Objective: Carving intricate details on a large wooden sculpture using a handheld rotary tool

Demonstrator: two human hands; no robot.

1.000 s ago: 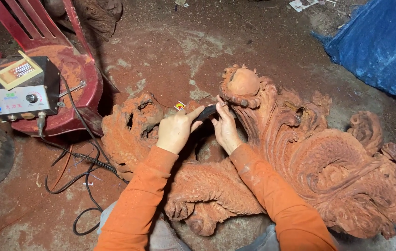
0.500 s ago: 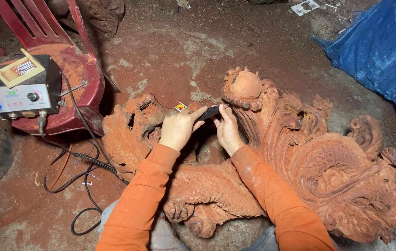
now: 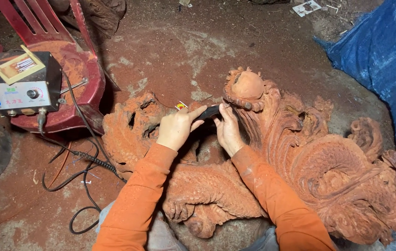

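Gripping a dark handheld carving tool (image 3: pixel 211 112) together, the left hand (image 3: pixel 176 128) and right hand (image 3: pixel 228 130) close their grip around it against the reddish wooden carving (image 3: pixel 309 172).

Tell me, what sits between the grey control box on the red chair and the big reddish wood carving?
In the head view, black cables trail from the control box over the chair's rim and across the dusty red floor toward the carving; nothing else lies there.

Two arms clad in long orange sleeves, cloth creased at the elbows and dusted with reddish powder, cuffs ended at the wrists, left hand (image 3: pixel 175 129) and right hand (image 3: pixel 228 132) left bare, grey trousers glimpsed below
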